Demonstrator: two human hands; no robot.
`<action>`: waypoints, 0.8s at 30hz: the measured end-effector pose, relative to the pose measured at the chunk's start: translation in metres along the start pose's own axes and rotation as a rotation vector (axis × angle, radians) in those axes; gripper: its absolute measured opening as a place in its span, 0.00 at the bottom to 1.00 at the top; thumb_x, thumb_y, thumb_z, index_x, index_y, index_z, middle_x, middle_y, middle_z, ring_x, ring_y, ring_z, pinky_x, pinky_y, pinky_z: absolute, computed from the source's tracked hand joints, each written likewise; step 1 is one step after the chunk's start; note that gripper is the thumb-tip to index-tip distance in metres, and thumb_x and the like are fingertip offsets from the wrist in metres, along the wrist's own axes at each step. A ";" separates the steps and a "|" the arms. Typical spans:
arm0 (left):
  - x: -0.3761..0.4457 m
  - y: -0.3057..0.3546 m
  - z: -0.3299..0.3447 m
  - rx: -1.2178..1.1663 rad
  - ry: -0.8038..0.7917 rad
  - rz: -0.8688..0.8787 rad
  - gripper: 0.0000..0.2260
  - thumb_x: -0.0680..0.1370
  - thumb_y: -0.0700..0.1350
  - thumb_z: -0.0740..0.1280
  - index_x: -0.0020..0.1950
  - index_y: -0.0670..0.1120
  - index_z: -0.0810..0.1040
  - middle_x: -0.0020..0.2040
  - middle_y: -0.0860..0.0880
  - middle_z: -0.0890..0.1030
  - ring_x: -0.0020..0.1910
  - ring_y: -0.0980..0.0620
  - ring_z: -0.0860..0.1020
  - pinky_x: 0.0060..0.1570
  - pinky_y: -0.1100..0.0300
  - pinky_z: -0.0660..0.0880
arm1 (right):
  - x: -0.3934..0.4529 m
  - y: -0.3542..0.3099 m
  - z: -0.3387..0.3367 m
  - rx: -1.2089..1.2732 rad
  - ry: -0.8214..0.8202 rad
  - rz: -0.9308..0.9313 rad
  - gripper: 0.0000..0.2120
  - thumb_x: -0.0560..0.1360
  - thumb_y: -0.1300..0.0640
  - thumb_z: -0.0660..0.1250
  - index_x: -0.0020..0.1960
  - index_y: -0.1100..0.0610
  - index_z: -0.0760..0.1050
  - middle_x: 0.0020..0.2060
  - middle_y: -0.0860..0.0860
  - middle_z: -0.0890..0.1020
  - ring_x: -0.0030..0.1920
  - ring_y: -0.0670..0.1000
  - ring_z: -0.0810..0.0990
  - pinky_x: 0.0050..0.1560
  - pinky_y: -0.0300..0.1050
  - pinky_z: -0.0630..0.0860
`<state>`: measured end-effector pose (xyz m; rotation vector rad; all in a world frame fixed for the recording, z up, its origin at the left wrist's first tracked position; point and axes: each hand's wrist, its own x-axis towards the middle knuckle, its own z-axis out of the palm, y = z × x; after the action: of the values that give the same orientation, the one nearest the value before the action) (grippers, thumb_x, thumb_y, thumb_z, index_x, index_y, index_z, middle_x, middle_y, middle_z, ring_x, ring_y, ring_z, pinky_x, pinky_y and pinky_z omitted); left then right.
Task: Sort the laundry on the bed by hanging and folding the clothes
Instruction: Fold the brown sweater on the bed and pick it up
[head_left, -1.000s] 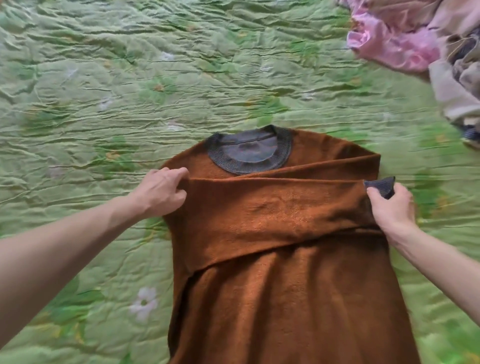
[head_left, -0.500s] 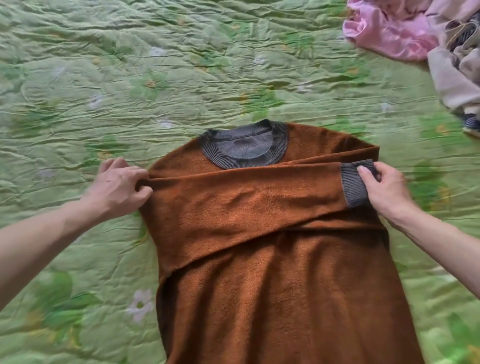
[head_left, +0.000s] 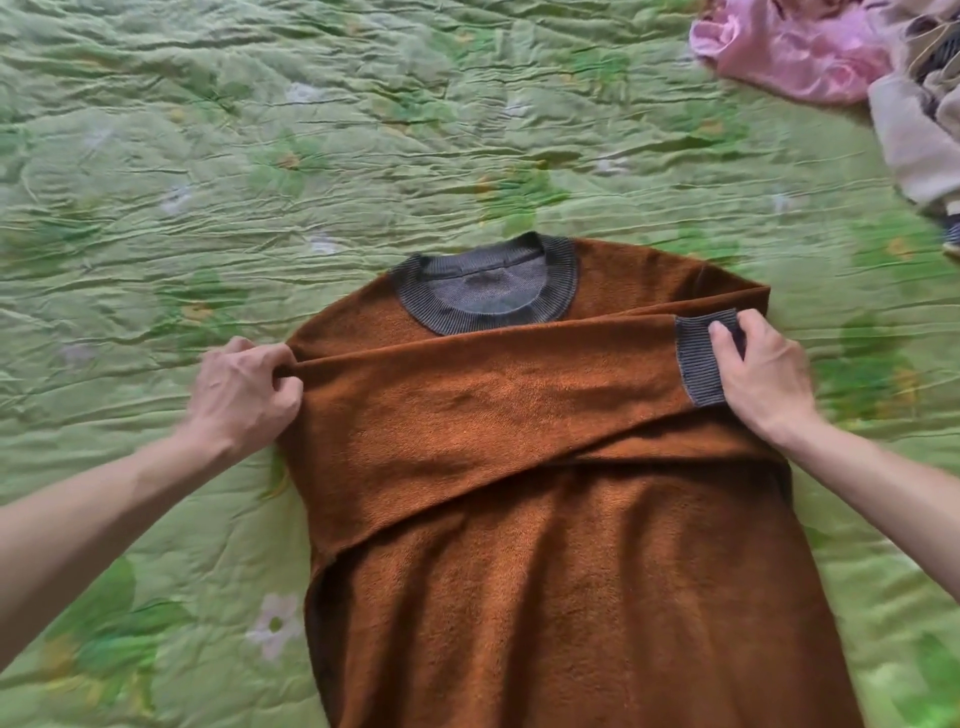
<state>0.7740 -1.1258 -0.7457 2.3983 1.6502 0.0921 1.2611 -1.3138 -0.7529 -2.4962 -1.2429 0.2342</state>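
I see the brown sweater flat at centre frame on the green bedspread, left hand pinching its shoulder fold, right hand gripping the grey cuff, pink garment and beige clothes heaped upper right, well apart

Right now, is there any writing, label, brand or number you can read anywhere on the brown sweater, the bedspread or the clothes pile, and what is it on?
None: no readable text shows anywhere.
brown sweater: no print, and no tag writing shows inside the grey collar.
grey cuff: plain ribbing only.
green bedspread: flower pattern, no words.
pink garment and the other clothes at top right: no lettering visible; partly cut off by the frame.
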 end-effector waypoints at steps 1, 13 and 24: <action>0.000 -0.004 -0.001 0.045 0.001 0.027 0.14 0.72 0.49 0.61 0.46 0.44 0.83 0.41 0.40 0.83 0.49 0.42 0.73 0.57 0.44 0.69 | 0.000 0.000 0.001 -0.018 0.043 0.005 0.15 0.86 0.46 0.57 0.53 0.57 0.71 0.41 0.67 0.82 0.42 0.69 0.81 0.39 0.53 0.69; -0.032 0.047 0.014 0.104 0.225 0.178 0.16 0.80 0.45 0.57 0.66 0.39 0.69 0.62 0.39 0.70 0.61 0.35 0.70 0.66 0.41 0.64 | -0.020 -0.045 0.021 -0.078 0.279 -0.361 0.08 0.81 0.56 0.65 0.56 0.60 0.73 0.57 0.60 0.76 0.58 0.63 0.73 0.56 0.60 0.71; -0.051 0.045 0.070 0.158 0.020 0.015 0.40 0.77 0.72 0.51 0.86 0.56 0.51 0.84 0.33 0.54 0.83 0.32 0.50 0.80 0.31 0.45 | -0.021 -0.027 0.046 -0.372 -0.225 -0.389 0.40 0.78 0.27 0.45 0.85 0.43 0.44 0.85 0.48 0.48 0.84 0.51 0.43 0.83 0.57 0.44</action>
<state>0.8094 -1.1987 -0.7994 2.5319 1.7080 -0.0127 1.2149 -1.3049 -0.7855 -2.4993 -1.9924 0.2032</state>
